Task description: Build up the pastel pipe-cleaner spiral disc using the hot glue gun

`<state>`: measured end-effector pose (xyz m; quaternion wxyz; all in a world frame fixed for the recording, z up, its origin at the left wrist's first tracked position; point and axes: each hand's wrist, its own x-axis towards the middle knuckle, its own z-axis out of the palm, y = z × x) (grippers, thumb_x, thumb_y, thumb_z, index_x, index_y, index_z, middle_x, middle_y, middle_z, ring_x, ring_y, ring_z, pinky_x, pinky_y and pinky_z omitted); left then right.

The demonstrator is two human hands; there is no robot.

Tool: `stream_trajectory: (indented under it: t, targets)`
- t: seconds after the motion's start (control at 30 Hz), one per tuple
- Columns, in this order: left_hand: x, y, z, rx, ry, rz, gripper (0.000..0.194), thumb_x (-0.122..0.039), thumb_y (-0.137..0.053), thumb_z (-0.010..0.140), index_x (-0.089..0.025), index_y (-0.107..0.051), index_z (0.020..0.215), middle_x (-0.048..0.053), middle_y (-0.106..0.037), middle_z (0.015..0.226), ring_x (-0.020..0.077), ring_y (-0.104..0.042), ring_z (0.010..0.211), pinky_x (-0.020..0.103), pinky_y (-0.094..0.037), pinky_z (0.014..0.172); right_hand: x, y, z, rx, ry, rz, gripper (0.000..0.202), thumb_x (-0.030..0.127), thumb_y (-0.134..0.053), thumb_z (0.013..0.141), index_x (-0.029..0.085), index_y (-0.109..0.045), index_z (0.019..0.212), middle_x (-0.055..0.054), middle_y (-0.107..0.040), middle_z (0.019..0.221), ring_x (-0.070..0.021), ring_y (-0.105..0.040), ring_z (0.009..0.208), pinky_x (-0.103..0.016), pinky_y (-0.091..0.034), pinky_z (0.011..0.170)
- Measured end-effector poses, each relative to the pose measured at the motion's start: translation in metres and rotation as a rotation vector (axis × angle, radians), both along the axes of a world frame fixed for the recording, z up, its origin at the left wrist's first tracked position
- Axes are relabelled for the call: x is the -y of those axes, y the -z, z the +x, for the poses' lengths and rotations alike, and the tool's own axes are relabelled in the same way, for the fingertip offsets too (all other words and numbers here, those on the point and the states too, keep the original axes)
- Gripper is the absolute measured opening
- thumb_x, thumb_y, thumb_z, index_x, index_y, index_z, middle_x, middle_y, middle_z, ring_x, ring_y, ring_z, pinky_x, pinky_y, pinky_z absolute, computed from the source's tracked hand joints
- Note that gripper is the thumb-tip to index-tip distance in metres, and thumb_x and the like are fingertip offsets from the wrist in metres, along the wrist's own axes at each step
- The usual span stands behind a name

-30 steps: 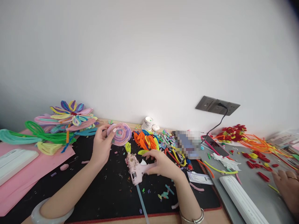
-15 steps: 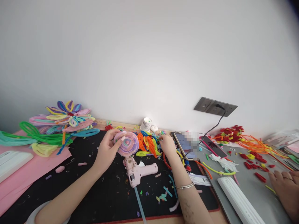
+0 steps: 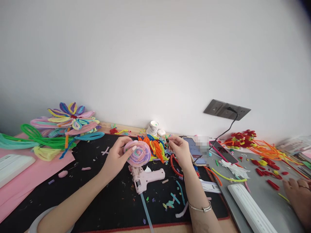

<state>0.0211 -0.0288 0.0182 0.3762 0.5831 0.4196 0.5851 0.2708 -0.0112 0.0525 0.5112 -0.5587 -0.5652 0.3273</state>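
My left hand (image 3: 119, 154) grips the edge of a round pastel disc (image 3: 138, 153) of coiled fuzzy stems, thumb on its face. Just below the disc lies a pale pink glue gun (image 3: 145, 179) with a blue stick trailing from its back. My right hand (image 3: 180, 149) is raised to the right of the disc, thumb and forefinger pinched on a small green piece (image 3: 166, 137). Behind and between the hands sit bundles of orange, yellow and blue stems (image 3: 155, 149). The disc and my right hand are apart.
A stem flower (image 3: 73, 118) and green loops (image 3: 48, 140) lie at left. A paper cup (image 3: 152, 128) stands by the wall. At right are phones (image 3: 222, 152), a black cable, a white bar (image 3: 250, 207), red and yellow pieces and another person's hand (image 3: 297, 197).
My left hand has moved slightly right with the disc, which has turned. My right hand has lifted from the pile and moved right, now with a small green piece between its fingertips.
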Motion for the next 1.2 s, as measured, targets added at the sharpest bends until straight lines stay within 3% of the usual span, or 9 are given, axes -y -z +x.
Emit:
stream_trajectory:
  t: [0.13, 0.33, 0.63, 1.2]
  targets:
    - [0.004, 0.003, 0.001, -0.085, 0.048, 0.036, 0.021, -0.036, -0.063, 0.085, -0.022, -0.056, 0.1, 0.004, -0.064, 0.097, 0.0191, -0.066, 0.088, 0.031, -0.055, 0.074, 0.018, -0.013, -0.02, -0.129, -0.116, 0.029, 0.011, 0.022, -0.068, 0.07, 0.019, -0.073, 0.079, -0.002, -0.07, 0.073, -0.0145, -0.059, 0.061, -0.027, -0.047, 0.059]
    - [0.009, 0.009, -0.001, -0.245, 0.044, 0.128, 0.017, -0.032, -0.058, 0.09, -0.023, -0.059, 0.104, 0.004, -0.066, 0.1, 0.0192, -0.066, 0.087, 0.032, -0.054, 0.077, 0.034, -0.025, -0.038, 0.0, -0.186, 0.127, 0.006, 0.02, -0.067, 0.074, 0.021, -0.073, 0.073, -0.003, -0.07, 0.077, -0.0177, -0.062, 0.073, -0.029, -0.049, 0.067]
    - [0.017, -0.005, -0.001, -0.481, 0.039, 0.311, 0.015, -0.025, -0.051, 0.092, -0.022, -0.062, 0.103, 0.004, -0.07, 0.095, 0.0187, -0.067, 0.086, 0.029, -0.053, 0.078, 0.039, -0.025, -0.043, 0.127, -0.243, 0.169, 0.014, 0.014, -0.061, 0.078, 0.019, -0.074, 0.076, -0.004, -0.069, 0.078, -0.0172, -0.063, 0.072, -0.027, -0.049, 0.064]
    - [0.019, -0.008, 0.0, -0.501, 0.031, 0.443, 0.015, -0.014, -0.052, 0.091, -0.021, -0.059, 0.102, 0.002, -0.069, 0.093, 0.0151, -0.066, 0.085, 0.024, -0.052, 0.077, 0.043, -0.03, -0.04, 0.224, -0.373, 0.192, 0.02, 0.008, -0.058, 0.084, 0.018, -0.075, 0.082, -0.005, -0.068, 0.083, -0.0162, -0.064, 0.077, -0.028, -0.05, 0.072]
